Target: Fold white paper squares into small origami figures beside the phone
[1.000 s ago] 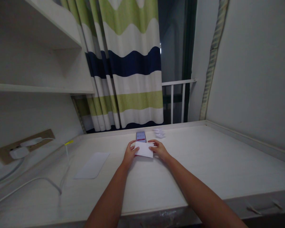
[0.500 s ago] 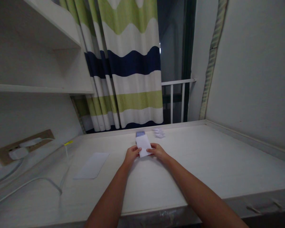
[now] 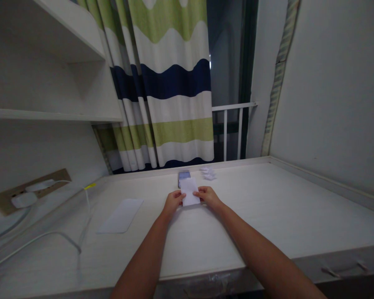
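Note:
Both my hands are at the middle of a pale wooden desk (image 3: 237,224), holding a small white folded sheet of paper (image 3: 190,192) upright between them. My left hand (image 3: 173,202) grips its left edge, and my right hand (image 3: 207,197) pinches its right edge. Just behind the sheet lies a smartphone (image 3: 183,176) with a lit screen, its lower part hidden by the paper. Small folded white paper pieces (image 3: 208,174) lie to the right of the phone, beyond my right hand.
A white rounded sheet (image 3: 121,216) lies left of my hands. White cables run from a wall socket strip (image 3: 29,193) across the desk's left side. A shelf overhangs the left, a striped curtain hangs behind, and a wall borders the right.
The paper has turned from lying wide across to standing narrower and upright between my hands. It has shifted nearer me, showing more of the phone.

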`<state>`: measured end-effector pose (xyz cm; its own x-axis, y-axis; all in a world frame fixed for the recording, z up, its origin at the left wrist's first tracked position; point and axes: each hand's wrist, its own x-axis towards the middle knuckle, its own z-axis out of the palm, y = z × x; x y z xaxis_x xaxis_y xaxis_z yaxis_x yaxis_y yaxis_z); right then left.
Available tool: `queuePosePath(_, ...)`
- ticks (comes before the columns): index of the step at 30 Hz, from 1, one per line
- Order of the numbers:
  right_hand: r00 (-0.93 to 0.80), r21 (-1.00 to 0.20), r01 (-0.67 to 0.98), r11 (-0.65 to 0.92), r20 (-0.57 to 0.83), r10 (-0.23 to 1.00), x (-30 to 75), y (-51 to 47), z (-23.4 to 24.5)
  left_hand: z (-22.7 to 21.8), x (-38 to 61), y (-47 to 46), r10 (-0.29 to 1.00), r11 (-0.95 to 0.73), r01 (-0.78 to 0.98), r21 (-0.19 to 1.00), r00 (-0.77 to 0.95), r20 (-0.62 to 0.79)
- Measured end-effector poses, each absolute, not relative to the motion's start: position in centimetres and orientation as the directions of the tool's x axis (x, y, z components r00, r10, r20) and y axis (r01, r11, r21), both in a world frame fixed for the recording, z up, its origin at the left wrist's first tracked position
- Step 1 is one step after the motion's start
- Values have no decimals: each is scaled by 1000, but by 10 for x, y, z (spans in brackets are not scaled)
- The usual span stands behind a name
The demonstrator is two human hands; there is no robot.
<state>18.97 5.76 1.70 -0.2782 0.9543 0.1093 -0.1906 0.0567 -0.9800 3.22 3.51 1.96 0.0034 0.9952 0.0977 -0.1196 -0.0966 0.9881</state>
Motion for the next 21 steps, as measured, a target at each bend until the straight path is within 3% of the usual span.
queuePosePath(21, -242, -978, -204, 34, 84, 967, 193, 51, 25, 24, 31, 33, 991, -125, -94, 988, 31, 129)
